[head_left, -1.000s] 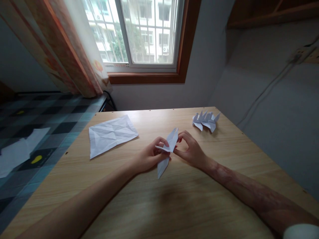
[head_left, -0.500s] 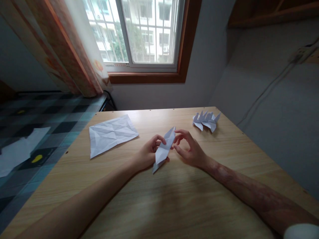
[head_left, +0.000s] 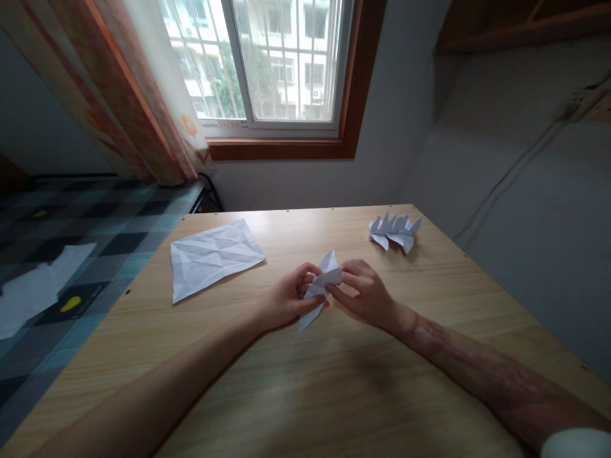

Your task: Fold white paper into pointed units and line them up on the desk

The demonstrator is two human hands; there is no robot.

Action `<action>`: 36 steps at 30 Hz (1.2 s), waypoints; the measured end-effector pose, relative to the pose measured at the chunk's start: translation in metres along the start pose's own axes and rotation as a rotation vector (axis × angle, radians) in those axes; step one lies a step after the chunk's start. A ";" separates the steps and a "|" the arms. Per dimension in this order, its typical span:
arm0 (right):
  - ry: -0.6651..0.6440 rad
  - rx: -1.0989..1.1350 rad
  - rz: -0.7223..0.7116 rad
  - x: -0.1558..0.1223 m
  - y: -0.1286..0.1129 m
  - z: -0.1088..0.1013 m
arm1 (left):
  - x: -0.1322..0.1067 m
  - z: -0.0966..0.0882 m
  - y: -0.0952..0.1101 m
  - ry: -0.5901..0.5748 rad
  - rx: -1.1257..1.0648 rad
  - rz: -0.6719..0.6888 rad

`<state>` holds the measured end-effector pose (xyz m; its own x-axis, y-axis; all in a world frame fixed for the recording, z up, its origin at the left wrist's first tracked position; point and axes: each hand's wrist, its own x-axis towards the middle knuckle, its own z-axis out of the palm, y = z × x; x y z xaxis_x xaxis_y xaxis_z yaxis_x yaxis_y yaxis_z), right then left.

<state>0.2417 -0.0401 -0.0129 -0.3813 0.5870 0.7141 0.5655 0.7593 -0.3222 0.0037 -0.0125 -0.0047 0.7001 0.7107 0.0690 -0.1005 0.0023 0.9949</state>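
Observation:
Just above the middle of the wooden table (head_left: 267,388), a piece of folded white paper (head_left: 328,278) is held between both hands. My left hand (head_left: 291,296) closes on its left and lower part, with the thumb across the front. My right hand (head_left: 363,289) pinches a flap at the right side between thumb and fingers. One pointed tip of the paper sticks up beyond the hands and another points down toward me. Some of the folds are hidden behind the fingers.
A creased white sheet (head_left: 214,257) lies flat at the table's far left. Several folded paper pieces (head_left: 395,232) stand in a cluster at the far right. Left of the table is a bed (head_left: 114,242) with papers (head_left: 42,286) on it. A window (head_left: 286,63) is ahead.
My right hand, loosely apart from the paper's edge before, now pinches a flap. That flap is bent across to the right, and my left thumb lies over the paper.

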 end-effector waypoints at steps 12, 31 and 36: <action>-0.009 0.607 0.556 -0.001 0.018 0.009 | 0.000 -0.001 -0.004 -0.003 0.113 0.028; -0.002 0.839 0.659 -0.003 0.019 0.009 | -0.002 0.003 0.008 0.110 0.219 -0.013; -0.022 0.886 0.664 -0.003 0.017 0.008 | -0.001 0.001 0.009 0.149 0.296 -0.060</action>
<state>0.2464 -0.0262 -0.0257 -0.2144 0.9502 0.2260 -0.0578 0.2186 -0.9741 0.0024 -0.0139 0.0042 0.5853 0.8106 0.0196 0.1628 -0.1412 0.9765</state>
